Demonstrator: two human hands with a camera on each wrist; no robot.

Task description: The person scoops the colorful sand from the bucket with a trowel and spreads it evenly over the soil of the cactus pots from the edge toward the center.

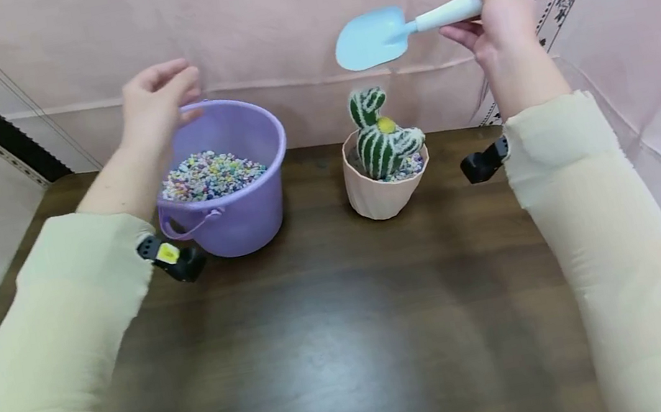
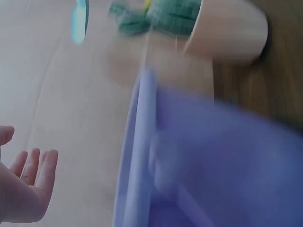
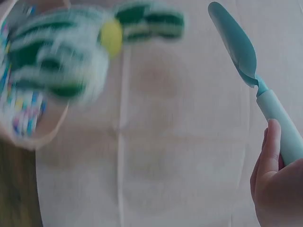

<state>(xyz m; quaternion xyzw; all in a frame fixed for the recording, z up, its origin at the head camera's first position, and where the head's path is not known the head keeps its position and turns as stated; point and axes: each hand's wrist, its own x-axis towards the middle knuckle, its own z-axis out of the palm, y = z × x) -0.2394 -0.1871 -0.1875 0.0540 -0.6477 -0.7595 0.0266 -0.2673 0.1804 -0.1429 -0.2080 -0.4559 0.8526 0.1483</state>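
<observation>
My right hand (image 1: 503,20) grips the white handle of a light-blue hand trowel (image 1: 375,38), held up above and to the right of a potted cactus. The trowel (image 3: 236,42) shows no load on its blade in the right wrist view. Below it stands the cactus (image 1: 380,147), green with white stripes and a yellow flower, in a pale pink pot (image 1: 377,194) with coloured pebbles. My left hand (image 1: 156,104) hovers over the left rim of a purple bucket (image 1: 247,220), its fingers loosely bent and holding nothing. Small multicoloured pebbles (image 1: 210,175) lie inside the bucket.
Bucket and pot stand side by side at the back of a dark wooden table (image 1: 329,352). Pink cloth (image 1: 286,16) hangs right behind them, and more light cloth (image 1: 660,56) borders the right side. The bucket's handle (image 1: 184,230) hangs down at its front left.
</observation>
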